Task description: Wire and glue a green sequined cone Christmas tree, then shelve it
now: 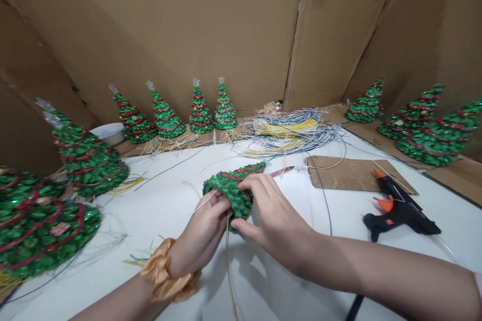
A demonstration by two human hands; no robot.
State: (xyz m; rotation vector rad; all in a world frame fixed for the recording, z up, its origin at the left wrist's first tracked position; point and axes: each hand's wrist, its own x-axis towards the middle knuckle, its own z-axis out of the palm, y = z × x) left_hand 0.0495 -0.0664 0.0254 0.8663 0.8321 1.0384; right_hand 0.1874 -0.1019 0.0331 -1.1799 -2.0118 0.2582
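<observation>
A small green Christmas tree (228, 185) with a red garland lies tilted on its side, its tip pointing away to the right and its base facing me. Wrapped over its right side is my right hand (274, 210), fingers on top and thumb near the base rim. At the hollow base, my left hand (207, 223) pinches its fingers together around what looks like a thin white wire (205, 201); the fingertips are partly hidden inside. A yellow wire (229, 266) hangs from the base toward me. An orange scrunchie (161, 271) circles my left wrist.
Black-and-orange glue gun (402, 213) lies at right, beside a cardboard piece (339, 173). Bundled wires (289, 130) lie at the back. Several decorated trees (90, 160) stand along the left, back and right edges. A white bowl (109, 133) sits back left; cardboard walls (241, 35) enclose the table.
</observation>
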